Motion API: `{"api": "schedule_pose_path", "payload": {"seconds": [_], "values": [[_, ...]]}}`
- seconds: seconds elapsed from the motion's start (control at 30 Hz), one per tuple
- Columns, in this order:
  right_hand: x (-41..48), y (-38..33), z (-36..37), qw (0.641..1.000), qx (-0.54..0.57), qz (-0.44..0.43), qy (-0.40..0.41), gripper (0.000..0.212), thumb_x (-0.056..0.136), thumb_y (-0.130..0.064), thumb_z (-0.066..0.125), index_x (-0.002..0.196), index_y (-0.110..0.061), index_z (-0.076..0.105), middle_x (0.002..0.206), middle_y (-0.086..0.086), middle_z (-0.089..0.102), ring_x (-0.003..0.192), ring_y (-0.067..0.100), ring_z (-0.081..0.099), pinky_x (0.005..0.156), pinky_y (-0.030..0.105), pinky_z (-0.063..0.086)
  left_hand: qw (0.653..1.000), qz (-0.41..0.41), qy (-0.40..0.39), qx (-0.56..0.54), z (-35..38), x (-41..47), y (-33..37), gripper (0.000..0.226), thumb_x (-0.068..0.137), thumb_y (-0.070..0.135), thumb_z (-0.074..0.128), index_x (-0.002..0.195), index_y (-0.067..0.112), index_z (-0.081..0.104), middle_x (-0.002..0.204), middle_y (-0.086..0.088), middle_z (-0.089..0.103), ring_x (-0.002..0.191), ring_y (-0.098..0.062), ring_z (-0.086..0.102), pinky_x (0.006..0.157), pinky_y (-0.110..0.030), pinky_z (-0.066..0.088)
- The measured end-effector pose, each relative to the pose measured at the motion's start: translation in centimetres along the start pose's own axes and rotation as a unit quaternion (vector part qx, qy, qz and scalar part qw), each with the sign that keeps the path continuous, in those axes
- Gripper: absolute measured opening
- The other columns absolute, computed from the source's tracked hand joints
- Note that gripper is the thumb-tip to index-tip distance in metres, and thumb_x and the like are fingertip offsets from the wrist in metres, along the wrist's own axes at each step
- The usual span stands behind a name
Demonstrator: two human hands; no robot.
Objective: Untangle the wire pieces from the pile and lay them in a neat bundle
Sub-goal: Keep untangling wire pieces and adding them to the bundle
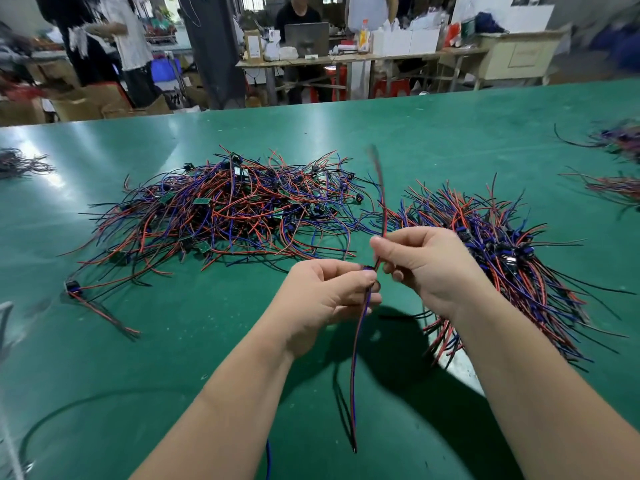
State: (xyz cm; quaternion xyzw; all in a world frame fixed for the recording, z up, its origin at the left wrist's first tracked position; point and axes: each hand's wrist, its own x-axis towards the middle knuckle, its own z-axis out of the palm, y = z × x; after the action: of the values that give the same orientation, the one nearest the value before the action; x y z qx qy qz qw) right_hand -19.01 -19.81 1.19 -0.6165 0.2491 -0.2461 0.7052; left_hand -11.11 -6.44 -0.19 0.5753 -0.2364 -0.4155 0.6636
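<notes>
Place: small electronics assembly workshop, as shown by the items listed.
Work surface: broad green-covered table (311,133), spread across the lower view.
Stock, 11 o'clock: tangled pile (221,209) of red, blue and black wire pieces fitted with small connectors.
Stock, 1 o'clock: aligned bundle (502,244); further wire heaps (620,140) at 2 o'clock.
Back, 12 o'clock: wooden bench (311,59) laden with laptop (306,38) and white boxes (405,41).
Back, 10 o'clock: cardboard cartons (90,102) kept on the floor.

Both forearms reach forward. My left hand (322,299) sits low, fingers curled, thumb and forefinger pinching a wire piece (358,344). My right hand (429,268), just beside and higher, pinches it too.
</notes>
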Motion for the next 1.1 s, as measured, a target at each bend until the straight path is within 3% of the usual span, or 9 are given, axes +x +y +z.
{"api": "schedule_pose_path", "payload": {"seconds": [0.2,0.37,0.5,0.6,0.7,0.77,0.93,1.03,1.1], "values": [[0.7,-1.9,-3.3,0.977,0.167,0.002,0.130,0.010,0.077,-0.003,0.071,0.075,-0.008,0.063,0.051,0.000,0.063,0.042,0.006,0.054,0.040,0.014,0.041,0.986,-0.064,-0.146,0.054,-0.2,-1.1,0.5,0.013,0.070,0.013,0.073,0.080,0.010,0.065,0.077,-0.010,0.074,0.065,-0.019,0.072,0.055,-0.023,0.056],[0.9,-1.4,-3.2,0.965,0.210,0.014,0.157,0.015,0.087,-0.016,0.067,0.075,-0.011,0.059,0.050,-0.002,0.059,0.038,0.004,0.049,0.035,0.012,0.033,0.976,-0.084,-0.186,0.074,-0.9,-1.3,0.8,0.010,0.076,0.006,0.070,0.074,0.015,0.066,0.078,-0.010,0.073,0.065,-0.019,0.072,0.055,-0.022,0.055],[1.3,-1.1,-2.4,0.959,0.244,0.086,0.119,0.030,0.101,-0.027,0.042,0.081,-0.011,0.058,0.051,0.001,0.063,0.038,0.005,0.051,0.036,0.012,0.036,0.982,-0.049,-0.184,0.009,-1.0,-1.4,1.5,0.016,0.076,0.015,0.061,0.069,0.024,0.072,0.077,-0.005,0.074,0.066,-0.015,0.072,0.051,-0.019,0.053],[0.6,-0.5,-1.3,0.991,0.107,0.081,0.006,0.002,0.089,-0.009,0.059,0.090,-0.009,0.061,0.063,0.004,0.066,0.044,0.007,0.057,0.041,0.014,0.042,0.980,-0.022,-0.135,-0.143,-0.8,-1.1,2.0,0.015,0.075,0.012,0.063,0.088,0.019,0.065,0.082,-0.003,0.075,0.066,-0.012,0.072,0.048,-0.021,0.054],[-0.2,0.0,-0.6,0.989,0.009,0.029,-0.141,0.030,0.062,-0.010,0.073,0.091,-0.013,0.068,0.070,0.002,0.067,0.056,0.009,0.060,0.051,0.016,0.042,0.966,-0.021,-0.116,-0.232,-0.9,-1.1,2.4,0.043,0.071,0.023,0.058,0.113,0.013,0.053,0.087,0.001,0.076,0.064,-0.009,0.071,0.050,-0.020,0.055],[-0.4,0.2,-0.2,0.984,0.030,-0.012,-0.177,0.033,0.056,-0.015,0.076,0.089,-0.015,0.071,0.073,0.004,0.067,0.060,0.010,0.060,0.053,0.016,0.042,0.967,-0.007,-0.084,-0.239,-1.0,-0.9,2.3,0.036,0.068,0.027,0.060,0.103,0.019,0.057,0.091,0.002,0.076,0.063,-0.008,0.070,0.049,-0.019,0.054],[-0.5,0.1,0.6,0.982,0.144,-0.046,-0.115,0.011,0.060,-0.014,0.070,0.070,-0.016,0.076,0.065,0.002,0.069,0.051,0.008,0.059,0.050,0.013,0.045,0.988,0.021,0.017,-0.150,0.1,-0.4,1.3,0.034,0.053,0.037,0.073,0.083,0.024,0.065,0.084,0.013,0.070,0.059,-0.001,0.062,0.047,-0.014,0.046],[-0.5,-0.1,0.8,0.981,0.168,-0.026,-0.094,0.010,0.065,-0.014,0.066,0.065,-0.016,0.075,0.061,-0.001,0.067,0.049,0.006,0.058,0.051,0.014,0.047,0.994,0.063,-0.002,-0.090,0.3,-0.3,0.4,0.041,0.052,0.032,0.081,0.086,0.024,0.061,0.082,0.011,0.065,0.063,-0.002,0.060,0.049,-0.016,0.046],[-0.5,-0.4,0.8,0.973,0.209,-0.020,-0.092,0.014,0.070,-0.016,0.062,0.063,-0.015,0.074,0.058,-0.002,0.063,0.046,0.005,0.056,0.049,0.016,0.048,0.994,0.091,-0.048,-0.025,0.2,-0.4,0.2,0.028,0.062,0.012,0.082,0.083,0.023,0.068,0.087,0.012,0.067,0.069,-0.002,0.060,0.055,-0.017,0.049]]}}
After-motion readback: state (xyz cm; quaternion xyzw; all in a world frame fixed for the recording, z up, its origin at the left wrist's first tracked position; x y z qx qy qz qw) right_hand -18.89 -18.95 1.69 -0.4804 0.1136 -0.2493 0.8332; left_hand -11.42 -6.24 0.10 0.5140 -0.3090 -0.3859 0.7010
